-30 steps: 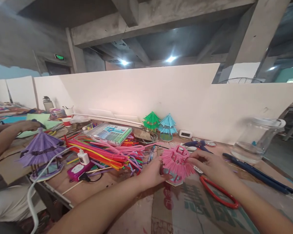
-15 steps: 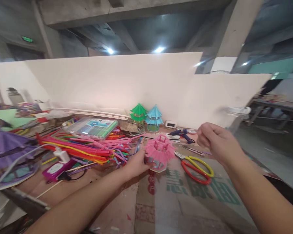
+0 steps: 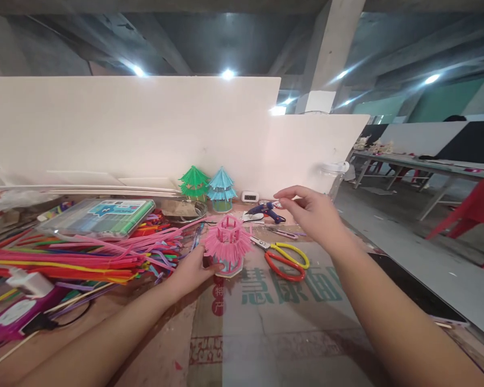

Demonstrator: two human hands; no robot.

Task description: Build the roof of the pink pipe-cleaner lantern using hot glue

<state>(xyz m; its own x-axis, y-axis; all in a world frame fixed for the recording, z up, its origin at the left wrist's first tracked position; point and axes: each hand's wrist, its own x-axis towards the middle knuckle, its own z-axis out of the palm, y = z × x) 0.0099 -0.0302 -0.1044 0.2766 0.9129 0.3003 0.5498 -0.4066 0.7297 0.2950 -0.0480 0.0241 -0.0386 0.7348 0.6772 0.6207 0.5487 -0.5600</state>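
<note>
- Moved the right hand since a second earlier, from the roof of the small pink pavilion with fringed, fuzzy roof tiers and a pale base to a spot near the back edge of the counter.
- Turned the view rightward too, losing the purple pavilion past the left side and gaining a red plastic chair beyond the counter's right edge.
- Keeps the left hand closed on the left side of the pink pavilion, with the thumb across the front of its base.
- Holds the right hand raised, with fingers bent and thumb just below the index finger, beside a dark blue plastic glue gun; cannot tell whether anything is pinched there.
- Shows the pink pavilion upright, over the back left part of a flat cardboard sheet with green printed characters.
- Just right of it, on the sheet, lies a pair of metal scissors with one red and one yellow handle.
- Along the back edge, stand a green fringed pavilion, a light blue one and a small white digital clock.
- Toward the left edge, spread a heap of multicoloured fuzzy stems, in front of a clear plastic box of markers.
- By the right edge, lies a flat black slab.
</note>
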